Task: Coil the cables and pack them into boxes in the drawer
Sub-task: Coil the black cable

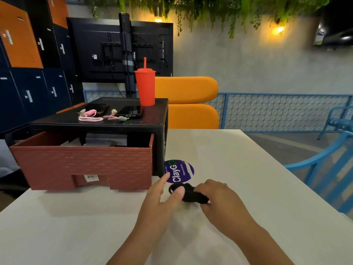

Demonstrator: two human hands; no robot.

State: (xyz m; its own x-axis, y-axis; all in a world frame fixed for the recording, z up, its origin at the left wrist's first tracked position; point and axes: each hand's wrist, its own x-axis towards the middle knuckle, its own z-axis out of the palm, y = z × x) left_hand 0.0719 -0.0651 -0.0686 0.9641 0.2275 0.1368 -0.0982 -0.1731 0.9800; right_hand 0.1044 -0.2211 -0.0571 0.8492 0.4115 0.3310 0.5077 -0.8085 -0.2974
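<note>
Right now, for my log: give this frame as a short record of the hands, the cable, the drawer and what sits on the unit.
left hand: fingers straight, thumb against the black cable
right hand: grips the black cable on the white table
drawer: pulled open, contents unclear
black unit top: pink cables, red tumbler, phones
sticker: purple, round, just beyond the cable
</note>
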